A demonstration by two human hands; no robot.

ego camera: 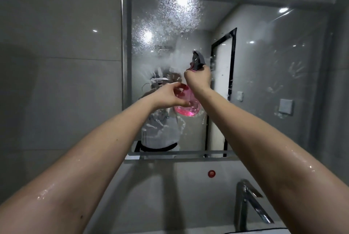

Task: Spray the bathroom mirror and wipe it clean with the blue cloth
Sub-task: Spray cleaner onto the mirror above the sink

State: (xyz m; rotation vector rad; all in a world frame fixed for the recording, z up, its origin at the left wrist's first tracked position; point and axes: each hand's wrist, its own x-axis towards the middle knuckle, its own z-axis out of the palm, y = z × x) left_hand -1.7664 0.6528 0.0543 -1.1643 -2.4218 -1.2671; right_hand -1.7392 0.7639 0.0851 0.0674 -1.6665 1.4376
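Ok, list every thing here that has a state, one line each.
mirror: upper left wet with spray, right side smeared with handprints
spray bottle: raised at the mirror, part full of pink liquid
right hand: closed round the trigger head
left hand: steadying the bottle's body
faucet: no water running

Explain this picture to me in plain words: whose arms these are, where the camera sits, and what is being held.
There is no machine here. The one picture comes from a wide-angle camera worn on a person's head, looking forward and down, so the two bare, wet arms are the wearer's own.

The right hand grips the neck of a spray bottle with pink liquid and a dark trigger head. The left hand steadies the bottle's body.

Ahead hangs the bathroom mirror. Its upper left part is covered in spray droplets; the right part shows smudged marks and no droplets. The person's reflection is partly visible in it.

Below sits a chrome tap by the basin. The blue cloth is not in view.
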